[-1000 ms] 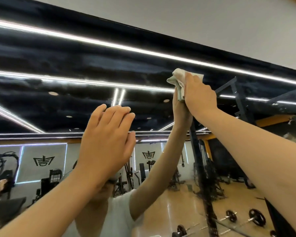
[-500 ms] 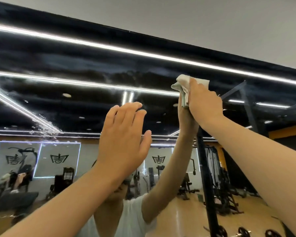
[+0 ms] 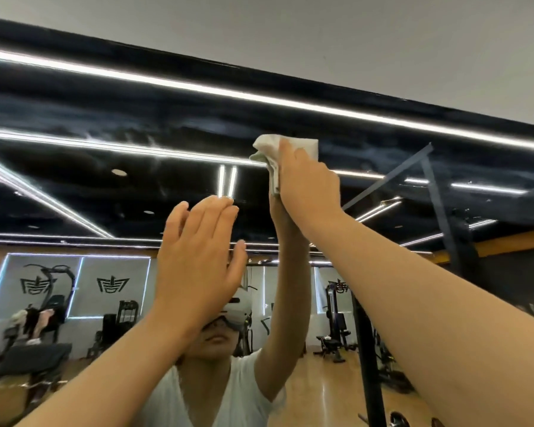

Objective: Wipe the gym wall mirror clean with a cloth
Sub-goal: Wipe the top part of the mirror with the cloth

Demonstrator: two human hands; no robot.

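Right hand [image 3: 307,186] raised, seemingly flat, presses cloth [image 3: 293,143] to mirror [image 3: 105,186]; left hand [image 3: 198,260] released.

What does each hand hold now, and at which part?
The right hand presses the cloth on the mirror, fingers over its middle; the left hand holds nothing.

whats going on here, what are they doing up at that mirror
A person is wiping a gym wall mirror. Their right hand presses a pale cloth flat against the glass high up, close to the mirror's top edge. Their left hand is raised lower down, fingers straight, holding nothing. Cloudy streaks show on the upper glass to the left of the cloth.
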